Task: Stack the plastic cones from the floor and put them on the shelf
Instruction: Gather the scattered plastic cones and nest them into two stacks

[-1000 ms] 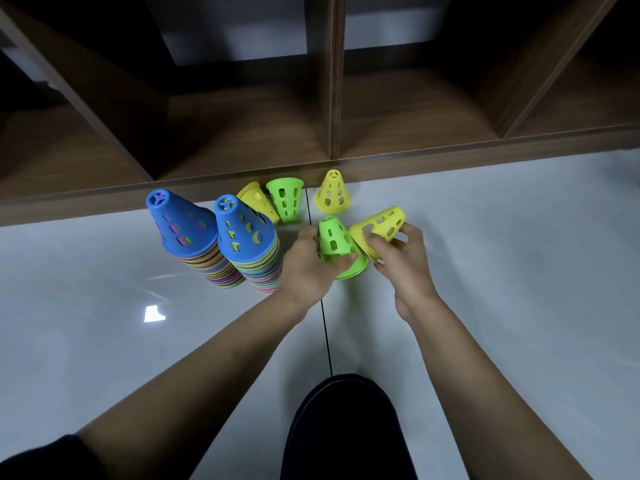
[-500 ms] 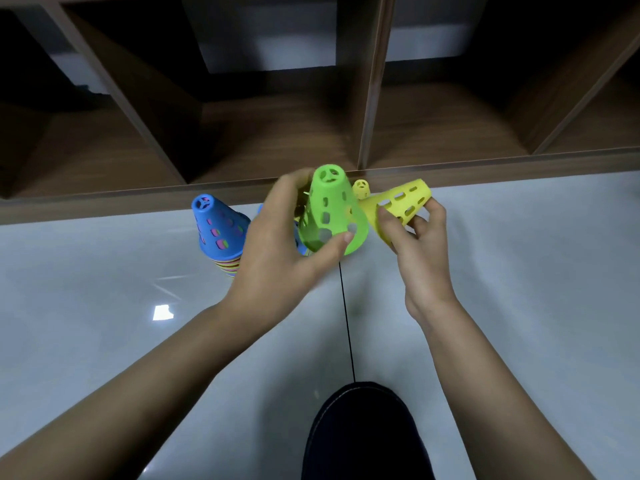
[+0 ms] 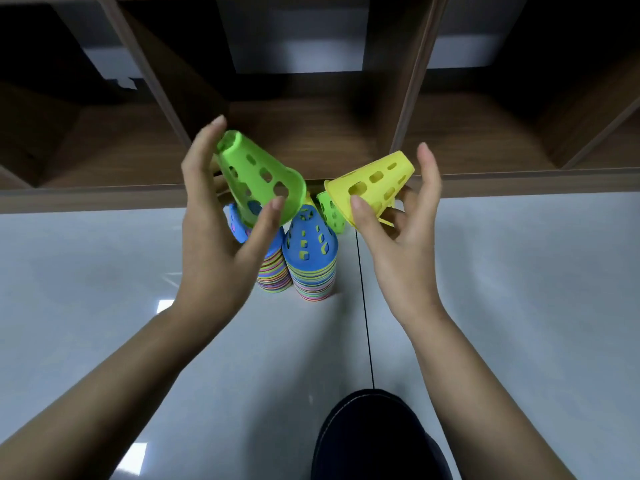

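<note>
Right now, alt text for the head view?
A person's left hand holds a green cone and the right hand a yellow cone, both above two blue-topped stacks of cones on a pale floor. A wooden shelf runs behind them.

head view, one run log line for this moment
left grip: holds green cone | right grip: holds yellow cone | state: the two apart, not yet nested | floor: two blue-topped stacks

Two stacks (image 3: 273, 276) (image 3: 311, 261), three loose cones (image 3: 259, 174) (image 3: 372, 185) (image 3: 330, 213), maybe more
</note>
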